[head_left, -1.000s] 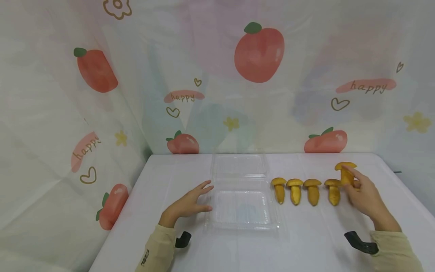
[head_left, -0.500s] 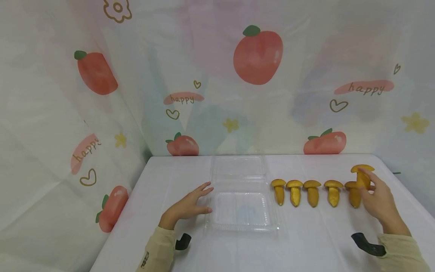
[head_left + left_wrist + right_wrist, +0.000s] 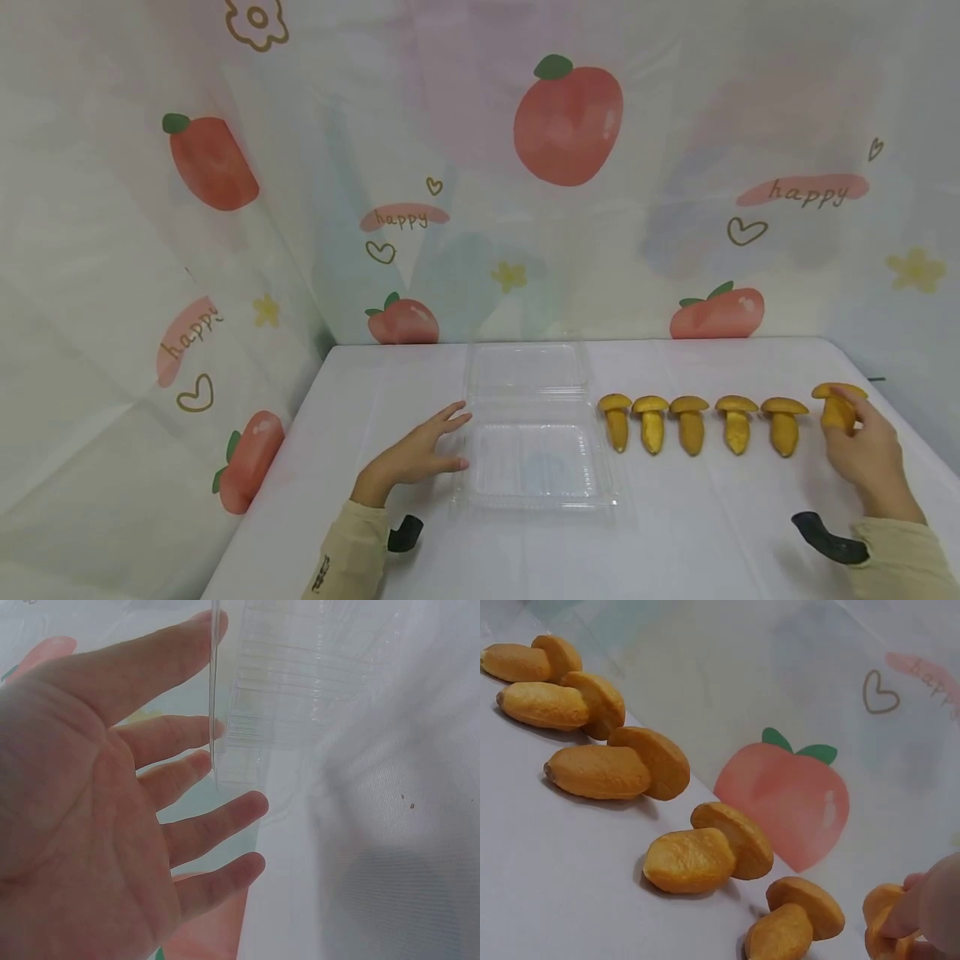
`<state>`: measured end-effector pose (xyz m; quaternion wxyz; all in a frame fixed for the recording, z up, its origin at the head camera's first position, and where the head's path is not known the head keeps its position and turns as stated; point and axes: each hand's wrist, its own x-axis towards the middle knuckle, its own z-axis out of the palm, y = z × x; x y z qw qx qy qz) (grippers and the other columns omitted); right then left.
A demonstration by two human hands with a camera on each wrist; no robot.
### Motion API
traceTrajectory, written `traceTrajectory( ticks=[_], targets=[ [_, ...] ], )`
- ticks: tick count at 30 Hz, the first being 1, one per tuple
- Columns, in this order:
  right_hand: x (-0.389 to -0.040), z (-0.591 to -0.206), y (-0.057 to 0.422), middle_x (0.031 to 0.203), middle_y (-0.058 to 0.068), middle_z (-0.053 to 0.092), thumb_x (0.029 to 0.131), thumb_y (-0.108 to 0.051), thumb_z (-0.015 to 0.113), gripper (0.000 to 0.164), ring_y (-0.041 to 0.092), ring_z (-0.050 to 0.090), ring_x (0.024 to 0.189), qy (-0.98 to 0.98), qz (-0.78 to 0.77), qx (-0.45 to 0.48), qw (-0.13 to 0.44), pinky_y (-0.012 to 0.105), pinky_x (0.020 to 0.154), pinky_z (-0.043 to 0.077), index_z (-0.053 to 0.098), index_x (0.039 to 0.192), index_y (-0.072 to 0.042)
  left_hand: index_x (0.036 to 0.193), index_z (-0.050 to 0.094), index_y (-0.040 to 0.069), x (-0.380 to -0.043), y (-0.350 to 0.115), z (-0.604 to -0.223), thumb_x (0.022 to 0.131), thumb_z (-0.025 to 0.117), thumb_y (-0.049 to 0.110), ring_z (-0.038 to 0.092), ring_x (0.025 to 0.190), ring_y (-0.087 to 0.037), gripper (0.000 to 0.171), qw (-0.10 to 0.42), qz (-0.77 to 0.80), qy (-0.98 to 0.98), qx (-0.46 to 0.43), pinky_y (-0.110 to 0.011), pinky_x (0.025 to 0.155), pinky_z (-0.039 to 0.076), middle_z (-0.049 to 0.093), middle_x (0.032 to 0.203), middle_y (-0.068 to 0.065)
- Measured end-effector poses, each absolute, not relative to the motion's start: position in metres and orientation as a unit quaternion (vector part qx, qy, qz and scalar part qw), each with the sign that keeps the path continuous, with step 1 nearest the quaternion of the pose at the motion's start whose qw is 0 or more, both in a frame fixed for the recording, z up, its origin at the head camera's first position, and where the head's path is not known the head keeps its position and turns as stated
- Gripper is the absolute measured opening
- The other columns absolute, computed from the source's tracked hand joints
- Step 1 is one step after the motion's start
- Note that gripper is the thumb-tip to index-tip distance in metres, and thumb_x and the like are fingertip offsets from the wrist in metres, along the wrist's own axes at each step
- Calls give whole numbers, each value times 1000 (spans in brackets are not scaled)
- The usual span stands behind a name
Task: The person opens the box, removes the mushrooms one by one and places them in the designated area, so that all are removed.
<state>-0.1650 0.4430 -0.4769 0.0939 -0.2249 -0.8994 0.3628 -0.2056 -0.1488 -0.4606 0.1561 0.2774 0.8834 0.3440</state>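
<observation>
My right hand grips a yellow-brown mushroom by its stem, cap toward the back, at the right end of a row. In the right wrist view only a bit of that mushroom shows beside the fingers. Several like mushrooms lie to its left, the closest mushroom just beside the hand. At the left edge of a clear plastic box is my left hand, fingers spread and relaxed. The left wrist view puts its thumb and fingertips right at the box's thin wall.
The box's hinged lid lies folded open toward the back. A white cloth covers the table. Behind and at the left hang printed curtains with peaches and lettering. Each wrist wears a black strap-like piece.
My right hand has moved right with the mushroom and lowered it at the row's end, uncovering the mushroom beside it. The left hand and the box have stayed put.
</observation>
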Motion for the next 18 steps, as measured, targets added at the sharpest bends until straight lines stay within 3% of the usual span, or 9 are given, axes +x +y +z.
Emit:
traceTrajectory(
  ticks=[4,7,13,18],
  targets=[
    [-164,-483,450,152,44,25,97,-2,38,61,63,28,132,-900,361,-227,87,74,105,34,24,156,2,157,35,5,-206,-149,-460,94,72,28,21,156,-38,76,157,342,884,278,-63,121,27,20,170,-13],
    [-163,-488,454,148,48,24,96,-3,38,62,64,30,129,-904,360,-221,71,74,102,35,22,156,3,157,36,5,-206,-148,-460,94,72,27,21,156,-38,76,157,342,884,279,-63,121,27,20,170,-13],
    [-161,-498,457,151,49,14,96,-1,39,66,66,23,135,-900,372,-224,27,75,111,26,15,158,2,157,36,6,-206,-147,-460,94,73,27,22,156,-37,75,157,340,885,278,-62,121,28,20,170,-12],
    [-161,-506,460,148,51,20,92,3,39,64,68,22,136,-911,359,-197,51,77,112,22,22,153,6,157,36,5,-206,-147,-461,94,73,27,22,156,-37,76,158,340,885,276,-62,121,28,20,170,-13]
  ],
)
